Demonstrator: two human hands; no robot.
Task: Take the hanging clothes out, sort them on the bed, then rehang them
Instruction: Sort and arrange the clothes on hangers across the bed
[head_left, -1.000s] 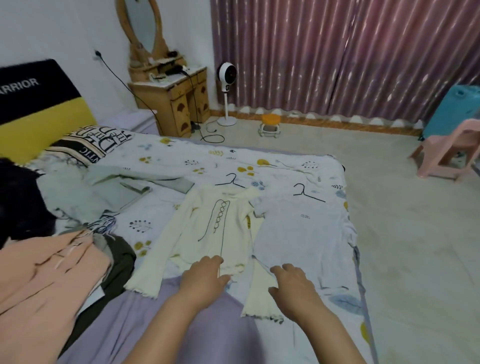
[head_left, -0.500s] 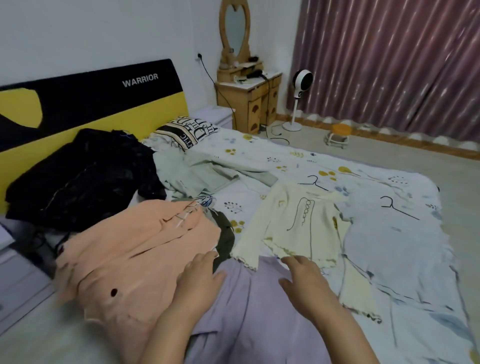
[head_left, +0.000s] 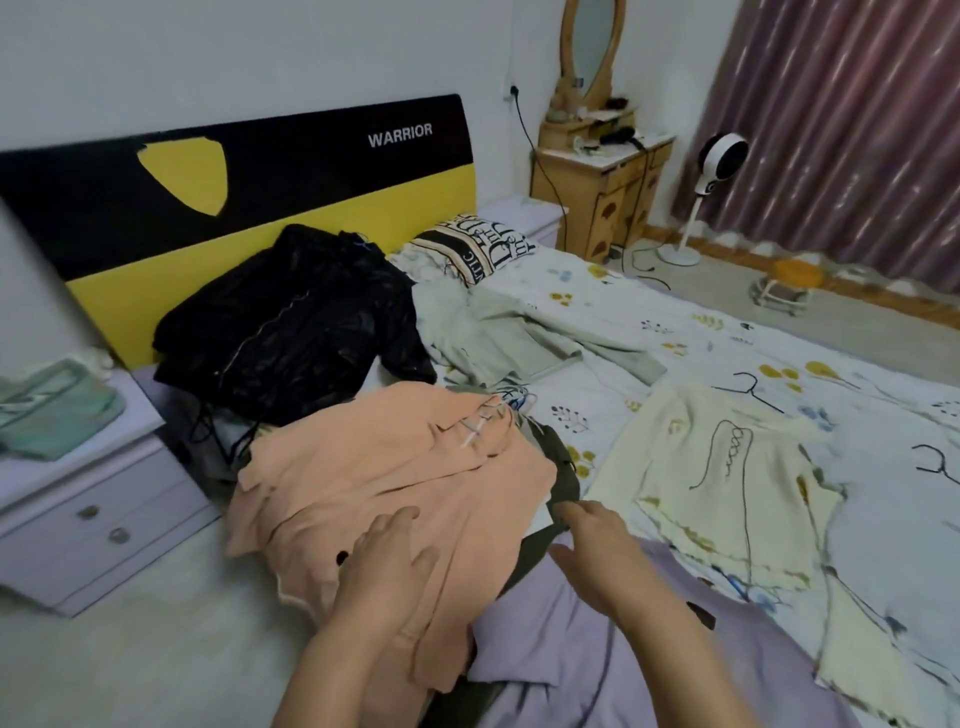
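Resting flat on the peach shirt (head_left: 384, 483), left hand (head_left: 387, 564) has fingers spread, gripping nothing. Right hand (head_left: 602, 551) hovers beside it over the dark green garment (head_left: 563, 467), fingers loose and extended. Peach shirt tops the pile on the bed (head_left: 597, 306); cream top (head_left: 722, 467) lies right of both hands.
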